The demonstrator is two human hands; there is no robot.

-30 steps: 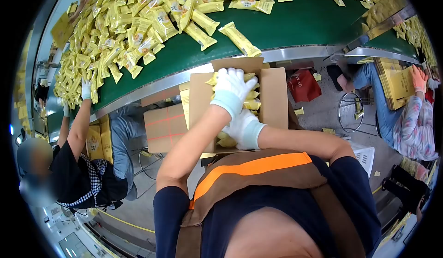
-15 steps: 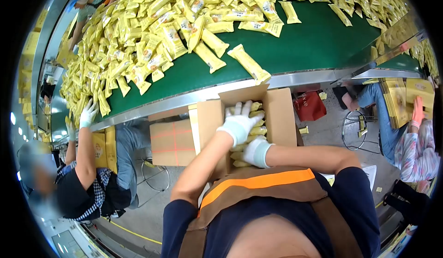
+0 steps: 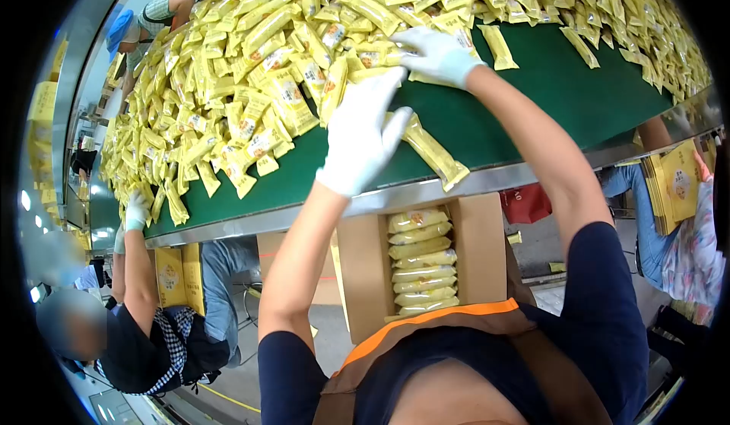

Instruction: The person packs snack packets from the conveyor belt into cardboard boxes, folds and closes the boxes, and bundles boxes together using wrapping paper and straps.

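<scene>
Both my hands wear white gloves and are over the near side of the packet pile. My left hand (image 3: 363, 132) is open, thumb apart from the fingers, above yellow packets. To its upper right, my right hand (image 3: 439, 56) reaches over the pile (image 3: 266, 68) with its fingers spread. A single yellow packet (image 3: 435, 153) lies on the green belt (image 3: 532, 113) beside my left hand, its end near the metal edge. Below the belt, an open cardboard box (image 3: 480, 261) holds a row of several yellow packets (image 3: 423, 261).
At the left, a seated co-worker (image 3: 137, 341) has gloved hands at the pile. Another person (image 3: 692, 250) sits at the far right beside flat yellow cartons (image 3: 669, 185). A metal rail (image 3: 380, 201) edges the belt. A red bag (image 3: 526, 203) is right of the box.
Both my hands have left the box and moved up over the belt to the packets. The row of packets in the box is now uncovered. The view has shifted.
</scene>
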